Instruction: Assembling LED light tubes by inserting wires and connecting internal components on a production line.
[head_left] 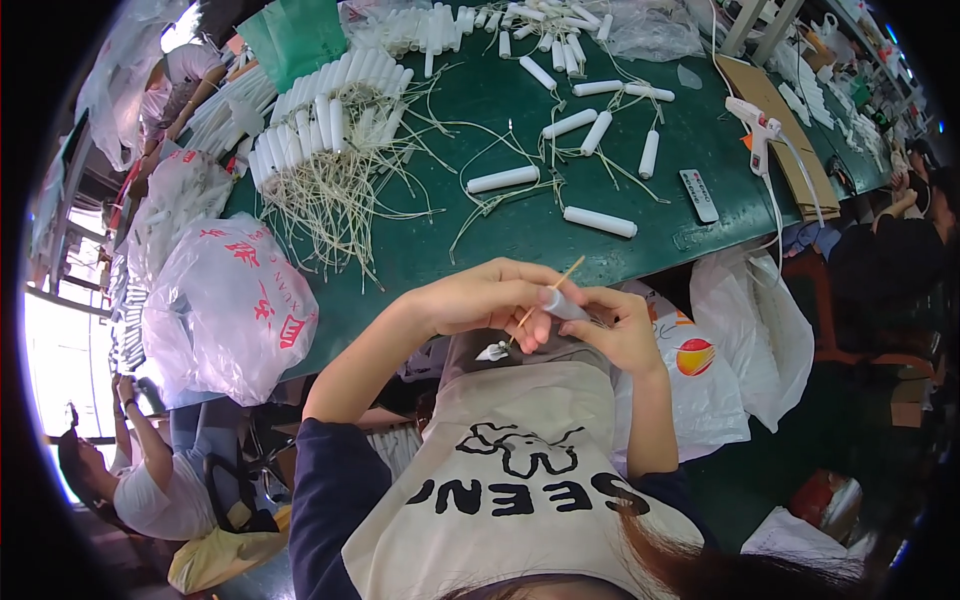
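Observation:
Above my lap, just off the table's near edge, both hands are close together. My left hand [480,298] is closed, with a thin wooden stick [570,270] slanting between its fingers. My right hand [628,330] grips a short white tube [565,304] whose other end reaches the left fingertips. Beneath the left fingers shows a small white pointed piece [492,351]; how it is held I cannot make out. Closest on the table are white wired tubes [600,221], one lying a little beyond my hands.
A big pile of wired white tubes [330,115] covers the green table's [440,220] left part. Rightward lie a small remote control [699,196], a white glue gun [755,128] and cardboard [770,120]. Plastic bags [235,310] crowd the left edge. Other people [160,490] sit at both sides.

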